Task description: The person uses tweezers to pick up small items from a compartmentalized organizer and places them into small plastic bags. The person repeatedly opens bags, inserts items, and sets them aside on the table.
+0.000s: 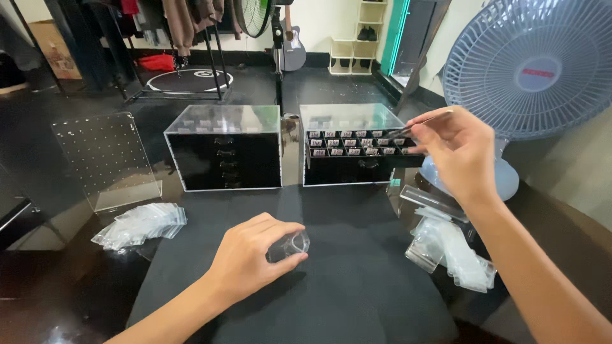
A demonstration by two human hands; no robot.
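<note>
My left hand (252, 258) rests on a black mat (357, 286) and pinches a small clear plastic bag (290, 245) between thumb and fingers. My right hand (456, 150) is raised at the right and holds thin metal tweezers (417, 124), whose tips point left over the pulled-out top drawer (357, 145) of a black and clear drawer box (347, 150). That drawer holds several small compartments with white tags.
A second clear-topped drawer box (223, 150) stands left of the first. A clear perforated stand (108, 159) and a heap of small clear bags (140, 223) lie at the left. More clear bags (452, 251) lie at the right, before a blue table fan (535, 70).
</note>
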